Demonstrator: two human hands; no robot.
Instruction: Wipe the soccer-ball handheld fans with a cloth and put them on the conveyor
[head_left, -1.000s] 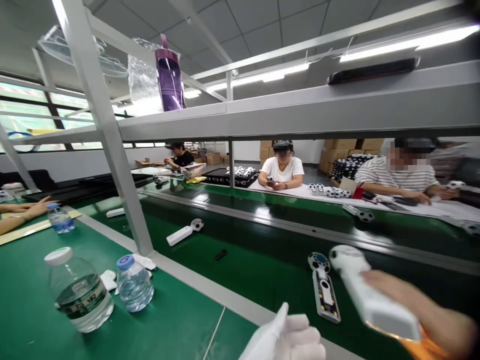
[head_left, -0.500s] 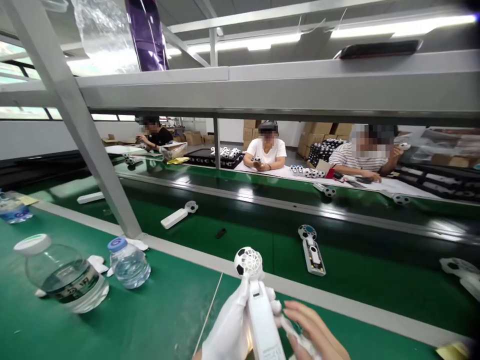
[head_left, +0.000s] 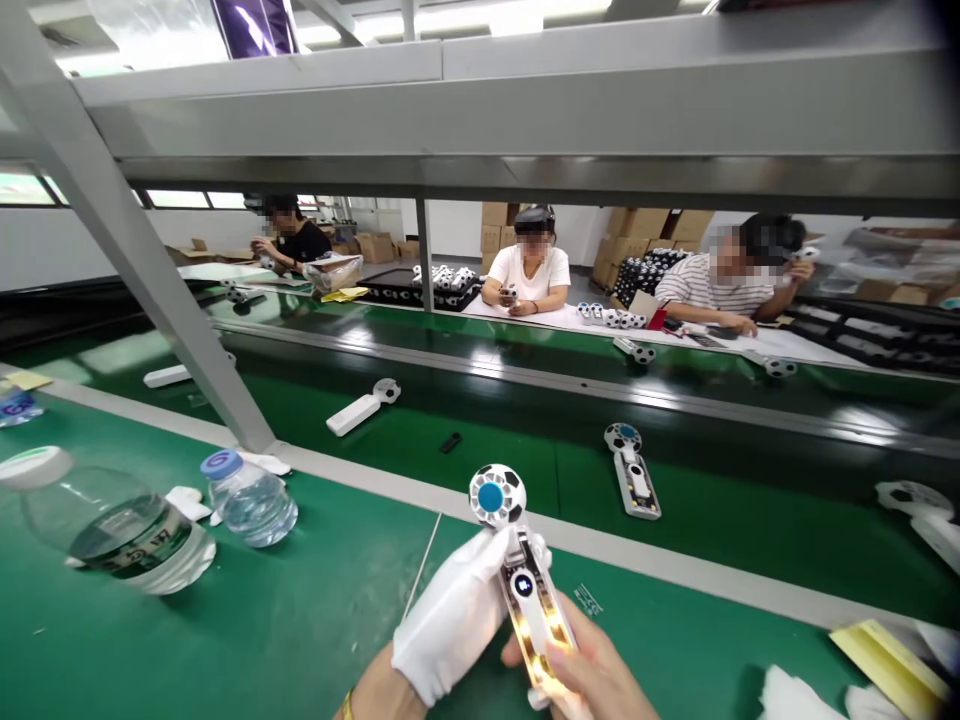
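Flipped over since the earlier frame, the soccer-ball-headed handheld gadget now faces up, showing a blue-centred ball and a small round button on its handle, and amber light glows along the handle's lower part. The person's gloved left hand grips the handle from the side, its white cotton fingers closed around it. The bare right hand holds the lower end, with its fingers curled across the lit face. A thin gold bracelet circles the left wrist. The gadget is held above the green workbench, just short of the grey rail that edges the conveyor belt.

To the left on the bench stand a large water bottle and a smaller blue-capped bottle, with white cloth scraps beside them. A yellow card and white cloth lie at the lower right. Similar units lie apart on the belt, one with its circuit side up. Across the line, a co-worker in a white T-shirt holds a unit in both hands, beside another in a striped shirt.
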